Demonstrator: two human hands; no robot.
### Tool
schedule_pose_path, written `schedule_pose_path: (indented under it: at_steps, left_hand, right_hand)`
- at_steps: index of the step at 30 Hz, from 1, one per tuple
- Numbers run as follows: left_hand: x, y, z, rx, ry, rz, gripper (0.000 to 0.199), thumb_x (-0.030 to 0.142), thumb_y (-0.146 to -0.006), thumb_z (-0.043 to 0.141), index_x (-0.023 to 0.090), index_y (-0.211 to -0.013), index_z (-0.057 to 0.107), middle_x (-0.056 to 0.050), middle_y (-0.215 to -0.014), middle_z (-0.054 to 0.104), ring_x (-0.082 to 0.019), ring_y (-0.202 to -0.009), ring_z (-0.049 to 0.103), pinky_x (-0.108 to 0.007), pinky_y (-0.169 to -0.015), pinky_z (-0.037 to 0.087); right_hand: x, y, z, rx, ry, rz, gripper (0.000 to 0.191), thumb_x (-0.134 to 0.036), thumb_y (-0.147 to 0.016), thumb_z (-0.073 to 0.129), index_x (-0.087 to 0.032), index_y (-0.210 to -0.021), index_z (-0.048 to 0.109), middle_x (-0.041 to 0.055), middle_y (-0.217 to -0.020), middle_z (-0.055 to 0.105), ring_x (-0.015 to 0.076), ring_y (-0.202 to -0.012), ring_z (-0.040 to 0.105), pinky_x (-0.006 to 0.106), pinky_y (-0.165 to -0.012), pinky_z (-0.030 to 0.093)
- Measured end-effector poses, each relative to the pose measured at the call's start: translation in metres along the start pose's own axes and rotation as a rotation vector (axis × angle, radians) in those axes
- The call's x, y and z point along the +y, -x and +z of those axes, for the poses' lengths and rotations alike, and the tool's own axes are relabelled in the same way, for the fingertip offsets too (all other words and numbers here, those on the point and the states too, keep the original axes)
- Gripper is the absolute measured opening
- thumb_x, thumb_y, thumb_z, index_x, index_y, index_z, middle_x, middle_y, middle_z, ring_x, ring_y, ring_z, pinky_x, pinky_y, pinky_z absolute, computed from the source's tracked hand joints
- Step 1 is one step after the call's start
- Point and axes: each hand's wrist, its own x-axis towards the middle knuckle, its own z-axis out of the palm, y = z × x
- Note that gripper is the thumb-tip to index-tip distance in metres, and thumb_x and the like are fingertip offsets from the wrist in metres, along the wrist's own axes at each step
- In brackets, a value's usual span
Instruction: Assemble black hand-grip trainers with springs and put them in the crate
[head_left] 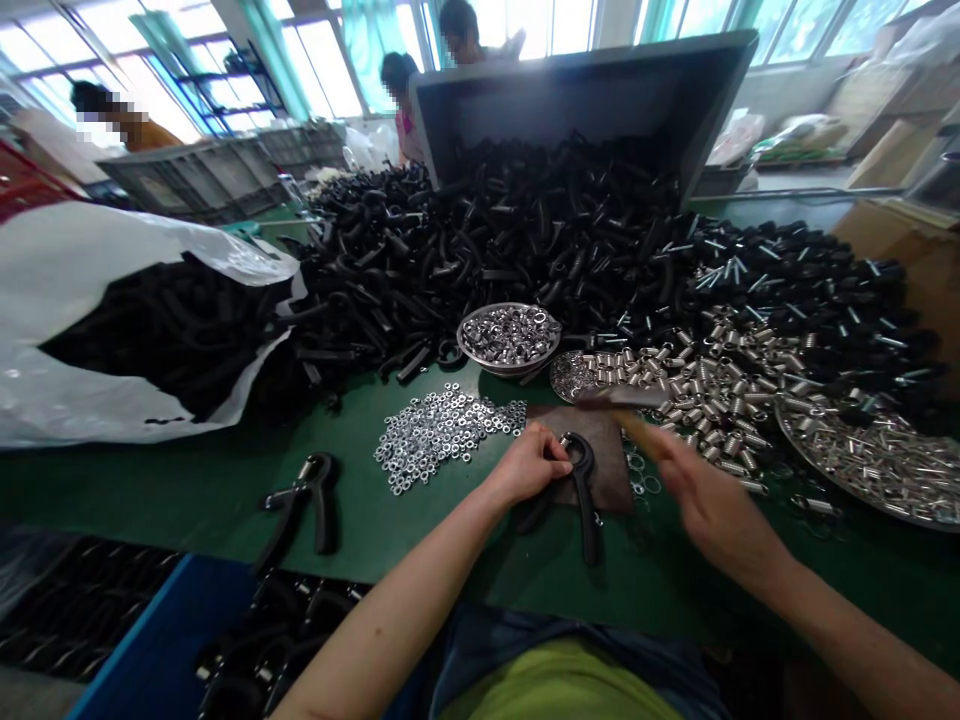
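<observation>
My left hand (534, 463) is closed on a black hand grip exerciser (589, 520), its fingertips pressed near the looped top. The hand grip lies over a flat dark plate (615, 482) on the bench, handles pointing towards me. In my right hand (701, 495) is a hammer (636, 432) with a wooden handle, smeared by motion. Its head hangs just above the plate's far right side. A second hand grip (324, 505) with a spring lies on the bench to the left. Loose metal nuts (431, 435) are spread left of the plate.
A metal bowl (461, 350) of small rings stands behind the plate. Springs (697, 385) and a tray of pins (885, 470) lie right. Black handles (480, 240) are heaped behind, spilling from a grey crate (727, 110). A white sack (90, 240) and blue bin (161, 630) stand left.
</observation>
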Motion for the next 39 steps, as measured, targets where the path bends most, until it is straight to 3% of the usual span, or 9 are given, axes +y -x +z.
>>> schedule_pose_path:
  at_steps: [3,8,15,21,25,28,32,34,39]
  left_hand:
    - [-0.001,0.000,0.000,0.013,0.004,-0.016,0.005,0.016,-0.067,0.065,0.015,-0.066,0.060,0.000,-0.083,0.053,-0.012,-0.074,0.051,-0.023,-0.068,0.041]
    - [-0.004,0.000,0.000,0.021,-0.004,0.035,0.006,0.016,-0.068,0.066,0.015,-0.067,0.060,0.000,-0.085,0.053,-0.013,-0.079,0.052,-0.024,-0.073,0.041]
    - [-0.008,0.004,0.003,0.053,-0.034,0.132,0.007,0.015,-0.070,0.066,0.016,-0.070,0.059,0.000,-0.084,0.053,-0.014,-0.081,0.052,-0.025,-0.075,0.041]
    - [-0.004,0.026,0.009,0.268,-0.220,0.205,0.021,0.022,-0.071,0.069,0.018,-0.088,0.058,-0.004,-0.101,0.054,-0.019,-0.096,0.051,-0.032,-0.085,0.042]
    - [-0.002,0.057,0.018,0.471,-0.476,0.155,0.039,0.030,-0.072,0.069,0.017,-0.104,0.051,-0.009,-0.114,0.048,-0.024,-0.107,0.046,-0.037,-0.091,0.040]
    - [-0.007,0.074,0.025,0.379,-0.585,0.086,0.018,0.031,-0.082,0.056,0.019,-0.096,0.051,-0.005,-0.095,0.054,-0.020,-0.086,0.053,-0.032,-0.076,0.046]
    - [-0.012,0.075,0.030,0.316,-0.622,0.075,0.007,0.025,-0.085,0.049,0.020,-0.089,0.051,-0.004,-0.089,0.055,-0.018,-0.076,0.055,-0.028,-0.068,0.046]
    - [-0.012,0.073,0.030,0.314,-0.613,0.087,0.006,0.024,-0.084,0.050,0.020,-0.088,0.050,-0.004,-0.090,0.056,-0.017,-0.077,0.055,-0.028,-0.069,0.045]
    - [-0.012,0.070,0.028,0.290,-0.605,0.086,0.005,0.024,-0.084,0.049,0.019,-0.085,0.049,-0.005,-0.090,0.055,-0.018,-0.079,0.055,-0.028,-0.070,0.044]
  right_hand:
    - [0.000,-0.011,0.006,-0.190,0.131,-0.009,0.037,-0.030,-0.092,0.033,-0.020,-0.122,0.053,0.0098,-0.109,0.067,0.0243,-0.095,0.065,0.039,-0.080,0.053]
    - [-0.007,-0.010,0.000,0.087,0.116,-0.052,0.042,-0.028,-0.093,0.031,-0.021,-0.133,0.041,0.0098,-0.117,0.063,0.0227,-0.096,0.065,0.034,-0.077,0.054]
    - [0.032,-0.004,0.029,-0.245,0.346,0.041,0.040,-0.031,-0.093,0.030,-0.023,-0.129,0.047,0.0088,-0.109,0.068,0.0263,-0.088,0.067,0.039,-0.071,0.054]
    - [0.007,0.002,-0.001,-0.096,0.177,0.108,0.041,-0.033,-0.094,0.029,-0.022,-0.129,0.048,0.0072,-0.111,0.067,0.0230,-0.094,0.066,0.036,-0.078,0.053]
    - [-0.025,0.019,-0.031,0.145,-0.043,0.091,0.038,-0.034,-0.091,0.039,-0.027,-0.127,0.048,0.0032,-0.087,0.069,0.0160,-0.065,0.067,0.024,-0.053,0.053]
    - [-0.023,0.033,-0.026,0.298,-0.069,0.012,0.036,-0.030,-0.091,0.039,-0.026,-0.125,0.049,0.0023,-0.077,0.069,0.0143,-0.056,0.064,0.022,-0.047,0.051]
    - [-0.008,0.032,-0.002,-0.119,0.143,-0.113,0.036,-0.027,-0.091,0.037,-0.025,-0.123,0.053,0.0052,-0.098,0.071,0.0210,-0.083,0.069,0.033,-0.070,0.057]
    - [-0.010,0.029,-0.001,-0.206,0.174,-0.079,0.038,-0.027,-0.092,0.036,-0.026,-0.128,0.048,0.0051,-0.115,0.065,0.0219,-0.096,0.065,0.037,-0.080,0.055]
    - [-0.017,0.030,-0.004,0.000,0.126,-0.116,0.043,-0.024,-0.092,0.033,-0.025,-0.134,0.040,0.0059,-0.114,0.066,0.0207,-0.093,0.066,0.033,-0.073,0.057]
